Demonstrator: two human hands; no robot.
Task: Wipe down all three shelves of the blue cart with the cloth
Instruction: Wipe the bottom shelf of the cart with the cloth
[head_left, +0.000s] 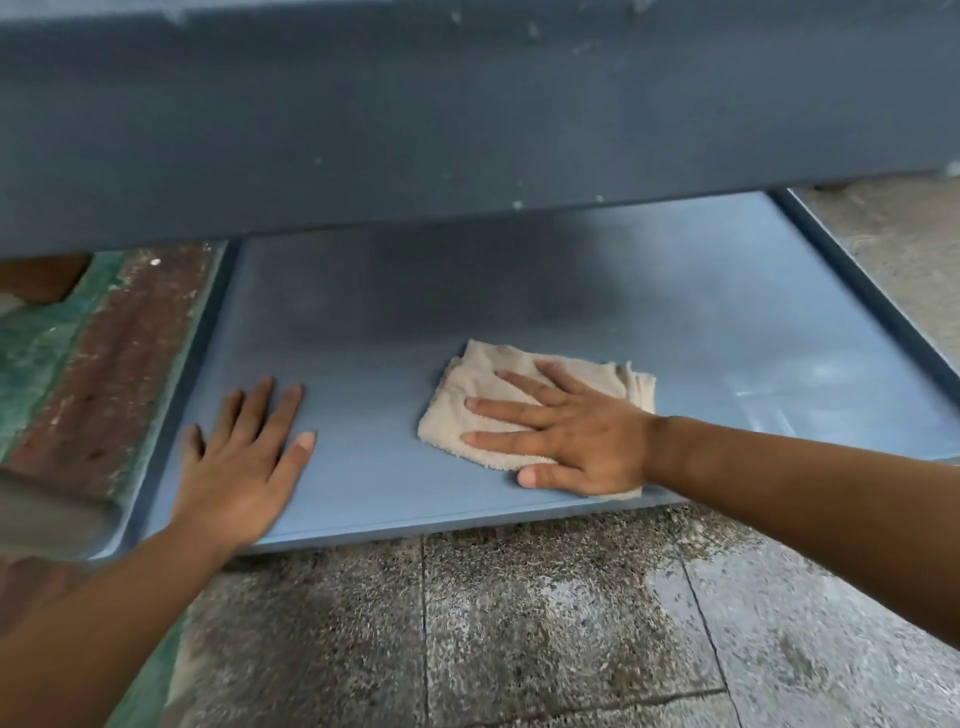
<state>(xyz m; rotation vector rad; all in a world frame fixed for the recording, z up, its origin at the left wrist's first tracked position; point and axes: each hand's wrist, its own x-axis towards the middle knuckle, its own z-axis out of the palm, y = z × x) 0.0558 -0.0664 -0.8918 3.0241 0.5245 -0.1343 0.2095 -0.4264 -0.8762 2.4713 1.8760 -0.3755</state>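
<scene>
Blue-grey painted metal fills the head view: a low, flat cart shelf (519, 291) with a shallow raised rim, its smooth surface dull and faintly streaked, darker toward the back. Above it hangs the underside of another shelf (415, 114), darker grey-blue and flecked with pale chips. On the low shelf, right of centre and near the front edge, lies a beige terry cloth (483, 395), folded into a rough square with nubbly, layered edges. The right hand (576, 431) lies flat on top of it, fingers spread and palm pressing down, not pinching the fabric. The left hand (244, 457) rests open on the bare shelf near the front left corner, fingers splayed, well apart from the cloth and holding nothing. Below the rim runs a speckled stone tile floor (519, 623) with dark joints, and to the left a worn surface of rust-brown and green patches (104, 343).
</scene>
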